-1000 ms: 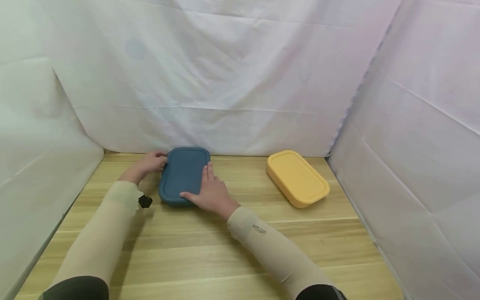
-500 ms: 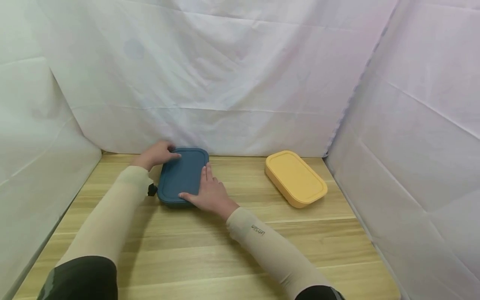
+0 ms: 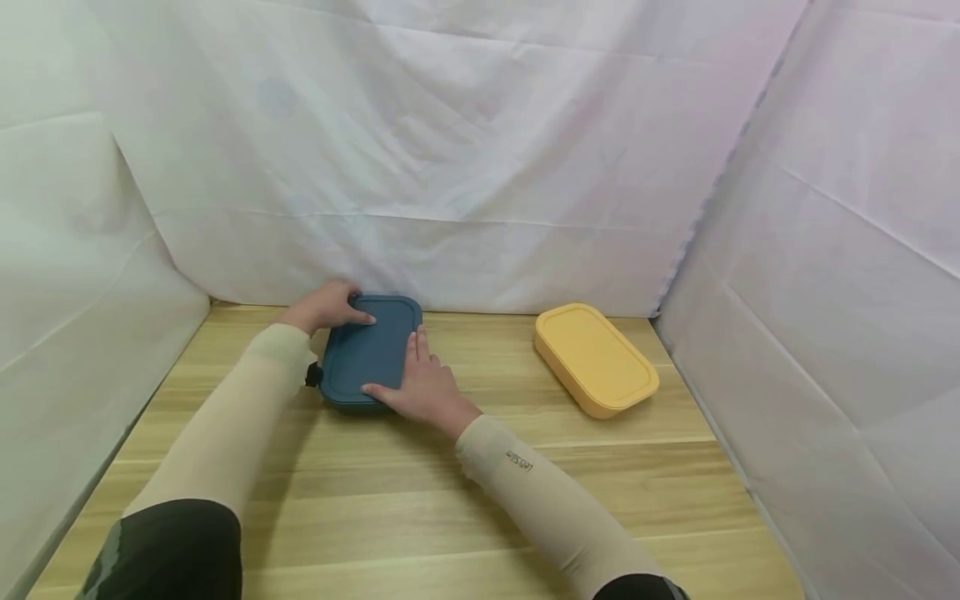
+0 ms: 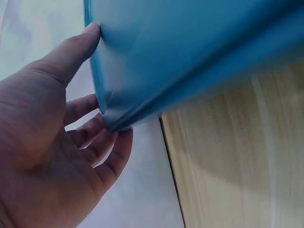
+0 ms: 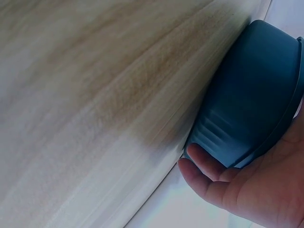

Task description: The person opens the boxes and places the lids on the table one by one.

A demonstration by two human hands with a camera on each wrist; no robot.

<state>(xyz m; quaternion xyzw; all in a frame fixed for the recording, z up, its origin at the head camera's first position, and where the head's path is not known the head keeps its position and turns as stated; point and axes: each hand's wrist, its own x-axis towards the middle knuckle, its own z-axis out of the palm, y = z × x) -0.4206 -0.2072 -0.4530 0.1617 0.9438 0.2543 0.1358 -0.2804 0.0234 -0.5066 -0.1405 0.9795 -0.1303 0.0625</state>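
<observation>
A dark blue lunch box [image 3: 367, 354] with a rounded lid lies near the back of the table, left of centre. At its far left corner my left hand [image 3: 326, 307] has the thumb on top of the lid. In the left wrist view, the fingers of that hand curl around the lid's rim [image 4: 111, 121]. My right hand [image 3: 427, 387] holds the near right corner, thumb over the lid and fingers down the right side. The right wrist view shows bent fingertips against the blue side wall [image 5: 237, 104]. The lid sits on the box.
A yellow lunch box [image 3: 596, 358] with its lid on lies at an angle on the right of the wooden table [image 3: 420, 517]. White cloth [image 3: 450, 150] hangs behind the table and along both sides.
My left hand has moved from the box's left side up to its far left corner, bringing the thumb onto the lid. The right hand and both boxes have stayed in place.
</observation>
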